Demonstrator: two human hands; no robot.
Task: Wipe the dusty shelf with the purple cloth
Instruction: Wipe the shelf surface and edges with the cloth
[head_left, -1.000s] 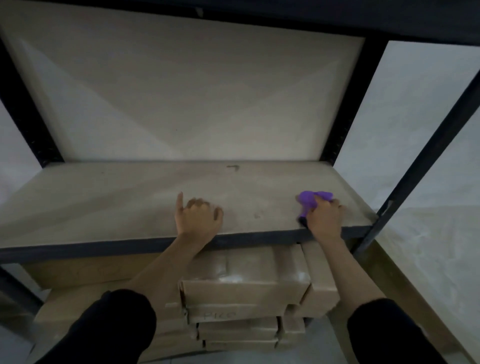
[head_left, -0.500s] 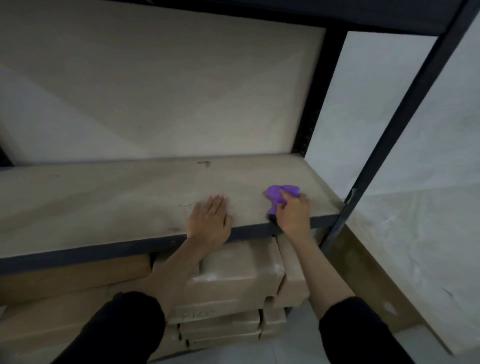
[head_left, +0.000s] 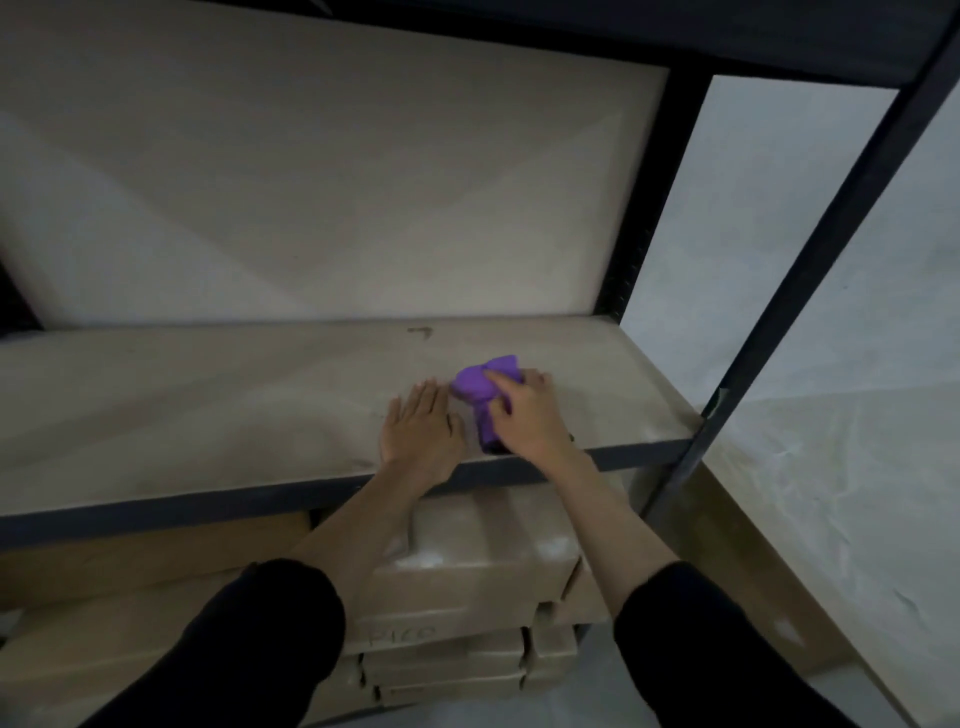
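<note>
The dusty shelf (head_left: 208, 395) is a pale board in a black metal frame, spanning the middle of the head view. A bunched purple cloth (head_left: 480, 387) lies on it near the front edge, right of centre. My right hand (head_left: 527, 415) presses down on the cloth and covers its right part, fingers curled over it. My left hand (head_left: 421, 428) rests flat on the board just left of the cloth, fingers together and pointing away from me, holding nothing.
Black uprights (head_left: 810, 270) stand at the right of the shelf, with another at the back corner (head_left: 644, 197). Several stacked cardboard boxes (head_left: 467, 582) sit under the board. A small dark mark (head_left: 421, 331) is near the board's back edge.
My right hand has slid the purple cloth leftward along the board, away from the right end. It now sits next to my left hand, which went from curled fingers to lying flat.
</note>
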